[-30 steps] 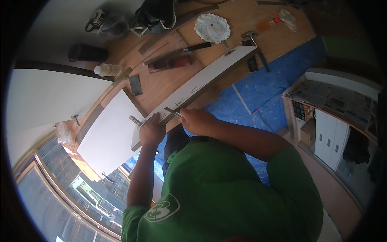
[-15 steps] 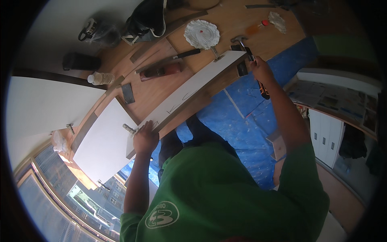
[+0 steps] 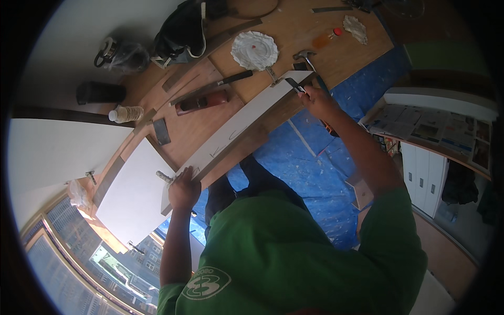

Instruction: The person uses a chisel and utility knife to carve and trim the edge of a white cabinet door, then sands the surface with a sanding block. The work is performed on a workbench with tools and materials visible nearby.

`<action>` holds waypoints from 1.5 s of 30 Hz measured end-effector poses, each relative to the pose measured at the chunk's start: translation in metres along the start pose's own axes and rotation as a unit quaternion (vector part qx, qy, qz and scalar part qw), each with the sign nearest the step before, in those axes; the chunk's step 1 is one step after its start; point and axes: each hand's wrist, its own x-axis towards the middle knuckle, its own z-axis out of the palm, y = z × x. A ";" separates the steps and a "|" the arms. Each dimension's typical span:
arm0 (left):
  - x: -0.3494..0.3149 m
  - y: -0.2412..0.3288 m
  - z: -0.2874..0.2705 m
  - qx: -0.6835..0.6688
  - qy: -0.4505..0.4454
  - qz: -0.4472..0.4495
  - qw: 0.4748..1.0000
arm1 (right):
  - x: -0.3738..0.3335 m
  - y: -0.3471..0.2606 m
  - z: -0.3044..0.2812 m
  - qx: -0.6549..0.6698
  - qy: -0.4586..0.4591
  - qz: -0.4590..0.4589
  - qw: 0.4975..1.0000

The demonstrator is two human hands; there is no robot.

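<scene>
A long narrow white board (image 3: 231, 126) with dark pencilled marks runs diagonally from lower left to upper right. My left hand (image 3: 184, 190) grips its near-left end, fingers over the top face, beside a metal hinge (image 3: 164, 176). At the far right end, my right hand (image 3: 318, 101) is closed on a small dark flat-bladed tool (image 3: 295, 84), whose exact kind I cannot make out; its tip is over the board. Just behind that hand lies a claw hammer (image 3: 304, 55), its handle partly hidden by the hand and wrist.
On the wooden bench (image 3: 336, 58) sit a crumpled white round cover (image 3: 255, 51), a long dark-handled tool (image 3: 235, 78), a reddish-brown block (image 3: 202, 102) and a plastic bottle (image 3: 126, 114). A white panel (image 3: 134, 194) lies at left. Blue sheeting (image 3: 315, 184) covers the floor.
My right hand has moved left, off the hammer's handle, and now holds the small dark tool over the board's end. The left hand stays on the board.
</scene>
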 end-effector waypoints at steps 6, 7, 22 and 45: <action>0.002 0.002 0.001 0.006 0.001 -0.003 1.000 | 0.040 0.106 -0.060 -0.014 0.077 0.139 0.987; 0.002 0.003 -0.001 0.007 -0.004 -0.009 1.000 | 0.043 0.103 -0.065 -0.008 0.074 0.174 0.982; -0.001 -0.004 0.008 -0.011 0.019 0.006 1.000 | -0.008 0.039 -0.025 0.044 0.129 -0.015 0.991; 0.002 0.005 -0.006 -0.004 -0.021 -0.015 1.000 | -0.015 0.049 0.002 -0.009 0.193 -0.019 0.981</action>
